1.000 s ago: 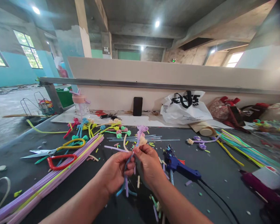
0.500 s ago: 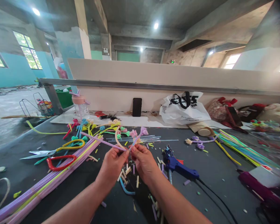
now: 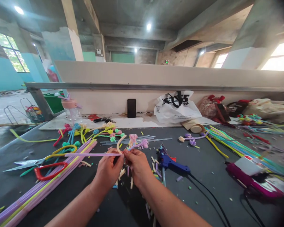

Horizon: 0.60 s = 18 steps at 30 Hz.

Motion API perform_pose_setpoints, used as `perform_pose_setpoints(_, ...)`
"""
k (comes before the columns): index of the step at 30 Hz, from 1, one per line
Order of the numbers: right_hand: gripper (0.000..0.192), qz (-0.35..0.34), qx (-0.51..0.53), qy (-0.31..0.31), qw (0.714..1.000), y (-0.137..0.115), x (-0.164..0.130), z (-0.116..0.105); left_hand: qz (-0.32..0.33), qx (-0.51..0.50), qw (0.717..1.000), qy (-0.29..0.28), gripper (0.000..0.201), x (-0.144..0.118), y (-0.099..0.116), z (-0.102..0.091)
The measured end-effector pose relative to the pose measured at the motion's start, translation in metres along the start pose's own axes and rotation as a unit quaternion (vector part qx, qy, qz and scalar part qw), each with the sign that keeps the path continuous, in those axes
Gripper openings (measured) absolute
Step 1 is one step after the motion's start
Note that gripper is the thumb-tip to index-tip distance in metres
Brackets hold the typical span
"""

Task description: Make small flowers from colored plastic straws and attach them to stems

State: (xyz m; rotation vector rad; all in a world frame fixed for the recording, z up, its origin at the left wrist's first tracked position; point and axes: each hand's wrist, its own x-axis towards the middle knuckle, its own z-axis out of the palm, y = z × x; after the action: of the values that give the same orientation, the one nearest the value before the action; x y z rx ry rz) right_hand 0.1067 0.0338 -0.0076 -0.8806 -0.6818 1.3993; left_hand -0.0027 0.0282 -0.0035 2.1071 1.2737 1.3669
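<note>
In front of me, my left hand (image 3: 109,170) is closed in a pinch around a straight lilac pipe cleaner (image 3: 91,154), which sticks out level to the left. My right hand (image 3: 138,167) pinches the base of a small pipe-cleaner flower sprig, with a pink flower head (image 3: 133,138) and a lilac one (image 3: 144,143) above the fingers. A curved cream pipe cleaner (image 3: 119,144) rises where the fingertips of both hands meet. The join itself is hidden by the fingers. Short cut pieces lie under and around the hands.
Scissors (image 3: 50,173) with red and yellow handles rest on a pipe-cleaner bundle (image 3: 44,186) at left. A blue glue gun (image 3: 175,164) with a cord lies right of my hands. Behind are finished flowers (image 3: 82,132), a phone (image 3: 131,108), a lidded cup (image 3: 71,110) and a white bag (image 3: 176,108).
My view has turned a little to the right. The lilac pipe cleaner has gone from slanting to level, and the sprig's flower heads have tipped and turned in my right hand.
</note>
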Motion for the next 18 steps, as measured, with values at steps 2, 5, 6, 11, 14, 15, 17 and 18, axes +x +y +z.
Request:
perform_pose_setpoints(2, 0.03, -0.009, 0.005, 0.016, 1.0, 0.0, -0.001, 0.001, -0.043, -0.051, 0.998, 0.011, 0.015, 0.001, 0.003, 0.002)
perform_pose_setpoints(5, 0.027, -0.007, 0.019, 0.012, 1.0, 0.001, -0.003, 0.003, -0.193, -0.215, 0.957, 0.014, 0.015, 0.001, 0.012, 0.004)
perform_pose_setpoints(6, 0.026, -0.004, 0.021, 0.002, 1.0, 0.0, -0.004, 0.003, -0.253, -0.29, 0.923, 0.008, 0.016, 0.001, 0.015, 0.004)
perform_pose_setpoints(11, 0.021, 0.007, -0.07, -0.052, 0.996, -0.005, -0.006, 0.001, -0.428, -0.548, 0.716, -0.065, 0.005, 0.004, 0.02, -0.002)
perform_pose_setpoints(14, 0.018, -0.049, -0.163, -0.045, 0.984, -0.009, -0.005, -0.001, -0.428, -0.573, 0.694, -0.086, 0.004, 0.005, 0.014, -0.004)
perform_pose_setpoints(15, 0.017, -0.087, -0.2, -0.04, 0.975, -0.011, -0.005, -0.001, -0.414, -0.575, 0.701, -0.08, 0.005, 0.005, 0.011, -0.004)
perform_pose_setpoints(17, 0.014, -0.189, -0.264, -0.037, 0.945, -0.015, -0.006, -0.001, -0.379, -0.583, 0.714, -0.079, 0.008, 0.005, 0.009, -0.004)
perform_pose_setpoints(18, 0.01, -0.234, -0.281, -0.04, 0.93, -0.017, -0.007, -0.001, -0.359, -0.59, 0.718, -0.084, 0.011, 0.005, 0.009, -0.004)
